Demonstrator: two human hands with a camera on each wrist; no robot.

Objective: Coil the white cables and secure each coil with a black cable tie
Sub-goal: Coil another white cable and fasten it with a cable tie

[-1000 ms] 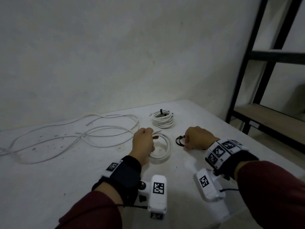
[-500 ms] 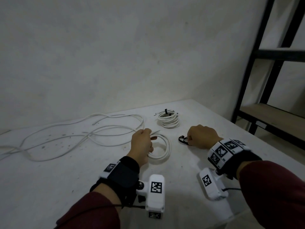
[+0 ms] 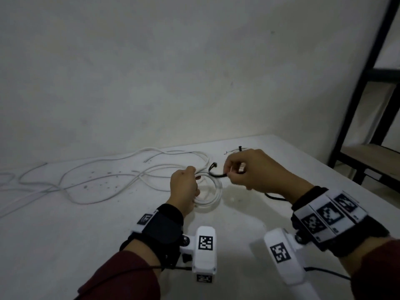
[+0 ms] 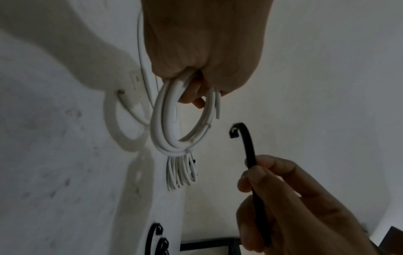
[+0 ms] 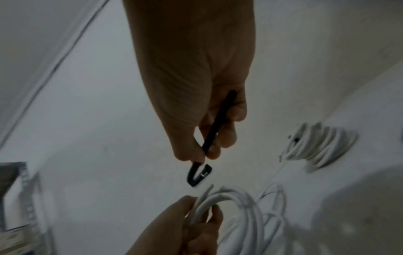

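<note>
My left hand (image 3: pixel 184 185) grips a small coil of white cable (image 3: pixel 215 191) by its rim and holds it just above the white table (image 3: pixel 249 213). In the left wrist view the coil (image 4: pixel 167 120) hangs below the fist. My right hand (image 3: pixel 236 169) pinches a black cable tie (image 3: pixel 216 174); its hooked head end points toward the coil, a short gap away. The right wrist view shows the tie (image 5: pixel 209 138) between thumb and fingers, above the coil (image 5: pixel 240 207). A tied white coil (image 5: pixel 320 146) lies farther back, mostly hidden behind my right hand in the head view.
A long loose white cable (image 3: pixel 129 176) sprawls over the table's left half. Spare black ties (image 4: pixel 157 238) lie on the table under my right wrist. A black metal shelf rack (image 3: pixel 368 94) stands at the right, past the table's edge.
My right hand has lifted a black tie off the table and carried it left toward the coil. My left hand has kept its grip on the coil.
</note>
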